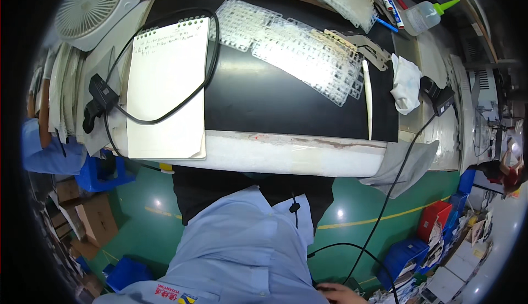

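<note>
Head view, black cable (379, 224), near right hand (342, 294)

Notepad (166, 92): handwritten lines (162, 43) near top, too small to read. Shirt (236, 249): red lettering (166, 291) beside blue-and-yellow logo (190, 299).

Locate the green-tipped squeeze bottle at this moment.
In the head view, the squeeze bottle is at the upper right, just right of the markers and above the crumpled white wad.
</note>
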